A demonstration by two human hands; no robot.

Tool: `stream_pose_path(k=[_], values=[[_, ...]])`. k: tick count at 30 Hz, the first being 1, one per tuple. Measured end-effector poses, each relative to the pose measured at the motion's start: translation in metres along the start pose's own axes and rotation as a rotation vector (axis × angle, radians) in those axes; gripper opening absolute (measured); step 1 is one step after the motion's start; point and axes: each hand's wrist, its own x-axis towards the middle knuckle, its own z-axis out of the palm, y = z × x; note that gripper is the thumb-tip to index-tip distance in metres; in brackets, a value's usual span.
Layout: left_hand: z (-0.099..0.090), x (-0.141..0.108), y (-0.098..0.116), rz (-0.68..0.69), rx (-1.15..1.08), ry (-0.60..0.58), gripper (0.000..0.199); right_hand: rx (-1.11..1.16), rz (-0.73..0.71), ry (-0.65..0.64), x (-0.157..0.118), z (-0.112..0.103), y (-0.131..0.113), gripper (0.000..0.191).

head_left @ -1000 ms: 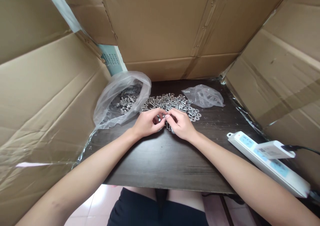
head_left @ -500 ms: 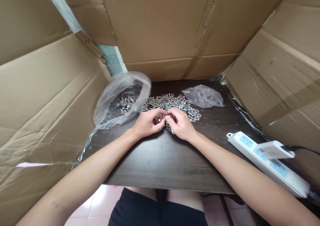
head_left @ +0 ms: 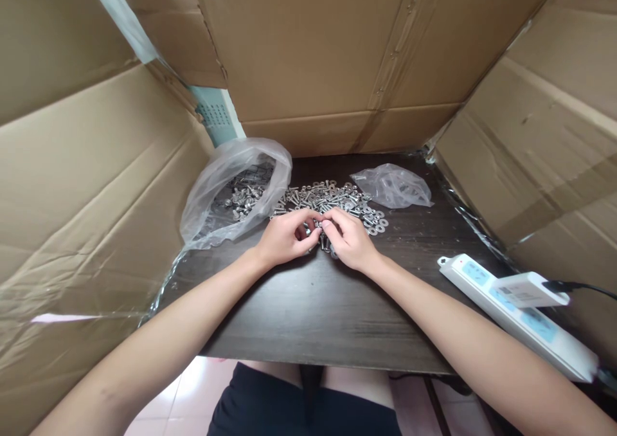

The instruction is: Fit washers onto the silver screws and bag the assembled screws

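Observation:
My left hand (head_left: 288, 235) and my right hand (head_left: 351, 240) meet over the near edge of a pile of bolts, nuts and washers (head_left: 328, 195). Thumb and fingertips of each hand are pinched together, almost touching the other hand's. Small bright metal shows between the fingertips, but it is too small and too covered to name. A few bolts (head_left: 324, 243) lie on the table just beneath the hands. To the left, an open clear plastic bag (head_left: 202, 201) holds more bolts. Flat washers (head_left: 380, 224) lie at the pile's right side.
A crumpled clear bag (head_left: 398, 188) lies at the back right of the dark table (head_left: 313, 314). A white power strip (head_left: 520, 320) with a plugged-in adapter (head_left: 530, 289) and black cable sits at the right. Cardboard walls (head_left: 313, 56) stand around the left, back and right.
The fingertips have shifted very slightly against each other, with the right hand's thumb a little to the right. Everything else stays where it was.

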Motion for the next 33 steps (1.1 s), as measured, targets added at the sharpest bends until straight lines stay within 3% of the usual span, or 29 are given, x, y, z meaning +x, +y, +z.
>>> stream_pose_path(k=[13,21,27,33], values=[[0.0,-0.0005,-0.0012,0.037,0.008,0.019,0.022,0.012,0.006,-0.01,-0.0007,-0.0012,-0.0013,0.012],[0.0007,0.0,-0.002,0.052,0.018,0.022,0.018,0.0,0.009,-0.031,-0.0002,0.0,-0.0014,0.028],[0.0011,-0.0003,-0.0034,0.066,0.008,0.03,0.019,0.007,0.018,-0.009,-0.0008,-0.001,-0.0012,0.011],[0.0003,-0.0004,-0.0014,0.058,0.005,0.011,0.019,0.007,-0.009,-0.005,-0.0007,-0.0004,-0.0004,0.014]])
